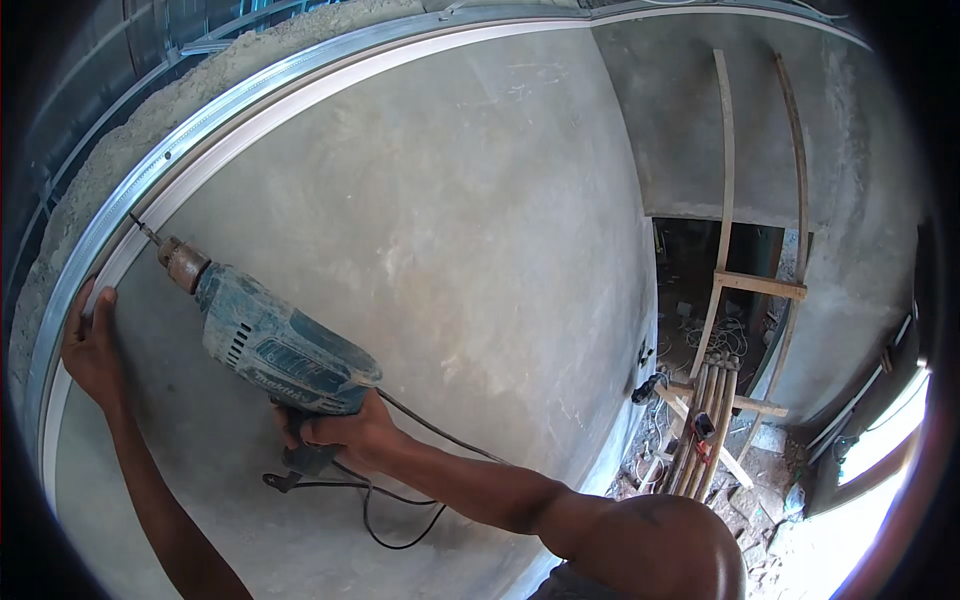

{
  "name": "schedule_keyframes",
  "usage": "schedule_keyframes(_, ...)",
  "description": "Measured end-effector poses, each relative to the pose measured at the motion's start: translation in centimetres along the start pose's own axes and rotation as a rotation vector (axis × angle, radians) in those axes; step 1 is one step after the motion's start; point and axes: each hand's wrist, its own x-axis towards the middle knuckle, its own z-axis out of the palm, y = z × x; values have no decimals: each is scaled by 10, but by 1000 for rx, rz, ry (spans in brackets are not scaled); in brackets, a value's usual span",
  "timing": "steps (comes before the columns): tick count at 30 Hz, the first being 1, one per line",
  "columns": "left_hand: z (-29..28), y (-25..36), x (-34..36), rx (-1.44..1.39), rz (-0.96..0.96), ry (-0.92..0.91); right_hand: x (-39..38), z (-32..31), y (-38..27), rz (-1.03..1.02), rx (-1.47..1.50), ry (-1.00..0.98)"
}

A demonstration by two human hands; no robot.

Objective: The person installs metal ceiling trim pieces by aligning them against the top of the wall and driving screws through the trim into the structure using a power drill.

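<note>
My right hand (350, 430) is wrapped round the handle of a worn teal corded power drill (285, 340). The drill tilts up to the left, and its thin bit (145, 229) meets the edging along the wall top. A white trim strip (205, 163) runs there, beside a shiny metal channel (130, 190). Lower on that edging, my left hand (95, 355) grips the white strip, fingers over it and thumb at its lower edge. Whether the bit tip has entered the material is too small to tell. A black cord (390, 545) loops below the drill.
The grey plastered wall (480, 200) fills the middle. At right, a wooden ladder-like frame (760, 285) leans before a dark doorway (690, 270). Wooden poles (712, 420) form a raised platform above a rubble-strewn floor (765, 500). Dark metal sheeting (95, 85) lies beyond the wall top.
</note>
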Motion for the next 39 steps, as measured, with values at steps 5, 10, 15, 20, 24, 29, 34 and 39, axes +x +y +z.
schedule_keyframes(5,1,-4,-4,32,4,16,6,-2,4,-45,-17,-18)
schedule_keyframes(10,-1,-9,-1,45,36,9,13,-2,12,-25,1,-1)
schedule_keyframes(15,-14,-3,-5,106,-79,-8,21,-1,29,3,52,17)
schedule_keyframes(20,-1,5,-6,9,139,34,22,-7,27,-34,128,88)
schedule_keyframes(24,2,13,-11,-7,11,97,34,5,26,-141,39,80)
schedule_keyframes(29,-3,14,-13,24,-47,54,38,3,35,-99,17,96)
schedule_keyframes(34,0,17,-13,74,34,49,41,1,37,-144,28,94)
schedule_keyframes(39,-2,20,-12,95,89,-13,44,-5,37,-120,72,71)
